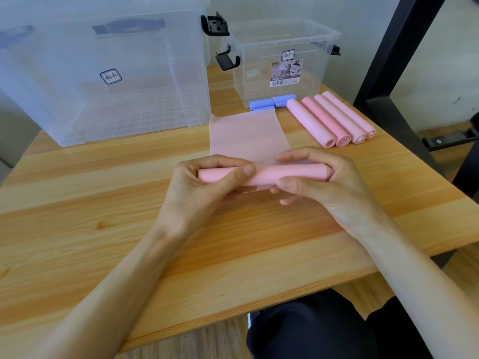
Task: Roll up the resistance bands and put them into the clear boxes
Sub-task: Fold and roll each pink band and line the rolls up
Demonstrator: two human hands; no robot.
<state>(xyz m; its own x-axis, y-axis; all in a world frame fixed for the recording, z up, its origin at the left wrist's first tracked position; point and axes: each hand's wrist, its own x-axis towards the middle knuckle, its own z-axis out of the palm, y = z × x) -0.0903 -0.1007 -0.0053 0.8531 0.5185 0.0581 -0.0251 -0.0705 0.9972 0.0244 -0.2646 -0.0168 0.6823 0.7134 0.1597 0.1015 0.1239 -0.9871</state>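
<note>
A pink resistance band point(267, 173) lies partly rolled on the wooden table point(103, 203). Its flat unrolled end point(247, 134) stretches away from me toward the boxes. My left hand point(204, 182) grips the roll's left end, thumb across the top. My right hand point(318, 177) pinches the right end between thumb and fingers. Several finished pink rolls point(331, 117) lie side by side at the right. Blue rolls point(272, 101) lie in front of the small clear box point(282, 60). A large clear box point(103, 71) stands at the back left.
A black metal frame post point(383, 73) rises at the table's right rear. Black latches point(215, 24) stick out between the two boxes. The table's near edge runs diagonally above my dark-trousered lap point(324, 327).
</note>
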